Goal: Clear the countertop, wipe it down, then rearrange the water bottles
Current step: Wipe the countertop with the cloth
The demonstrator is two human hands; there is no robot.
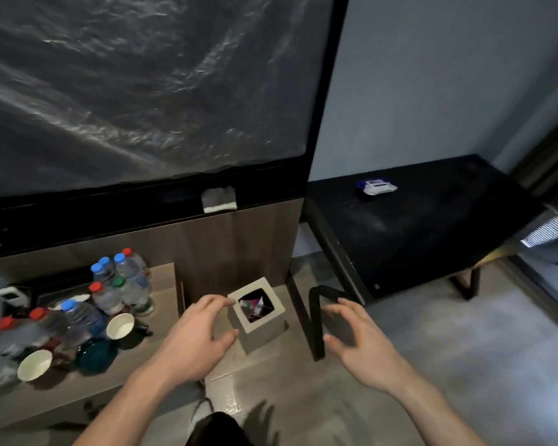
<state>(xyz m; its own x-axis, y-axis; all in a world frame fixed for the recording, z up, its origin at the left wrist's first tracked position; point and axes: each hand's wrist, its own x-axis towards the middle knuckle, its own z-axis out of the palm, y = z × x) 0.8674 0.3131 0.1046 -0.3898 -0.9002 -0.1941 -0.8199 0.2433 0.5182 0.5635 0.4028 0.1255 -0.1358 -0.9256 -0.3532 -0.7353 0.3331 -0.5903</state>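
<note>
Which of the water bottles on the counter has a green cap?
The bottle with the green cap stands in the back group, between a red-capped bottle on its left and a blue-capped bottle behind it. All other caps are red or blue.

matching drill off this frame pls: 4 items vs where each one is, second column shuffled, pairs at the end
Things:
1. water bottles
2. waste bin
3. wipes pack
4. folded cloth

Places:
A. on the black table at right
B. on the floor, between the two hands
C. on the dark ledge below the plastic-covered panel
D. clustered on the wooden countertop at left, with cups

Pairs: 1-D, 2-B, 3-A, 4-C
</note>
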